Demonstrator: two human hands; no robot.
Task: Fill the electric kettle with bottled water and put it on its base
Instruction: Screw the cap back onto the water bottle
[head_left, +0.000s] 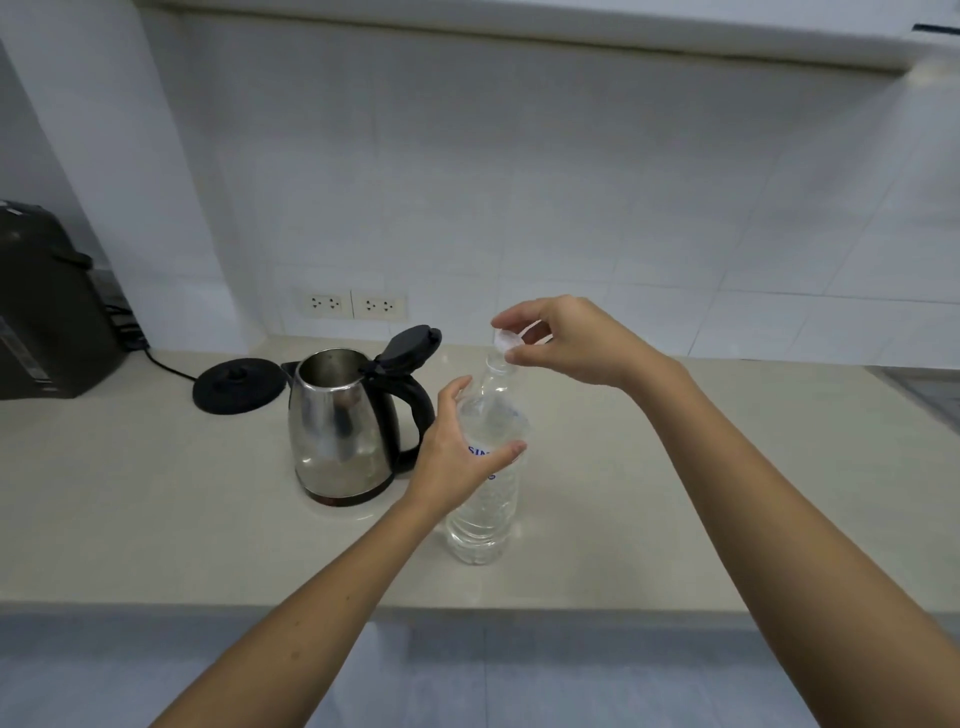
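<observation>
Kettle stands open-lidded between base and bottle.

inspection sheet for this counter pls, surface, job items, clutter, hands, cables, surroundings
surface: pale countertop, looks dry, no spill seen
job's things: steel electric kettle off its base, lid open; black base behind it to the left; clear water bottle upright, uncapped; white cap lifted just above the neck
clutter: nothing seen
grippers: left hand wrapped around the bottle; right hand pinching the cap
cables: black cord runs from the base toward the dark appliance
surroundings: dark appliance at far left; two wall sockets, nothing plugged in; white tiled wall
</observation>
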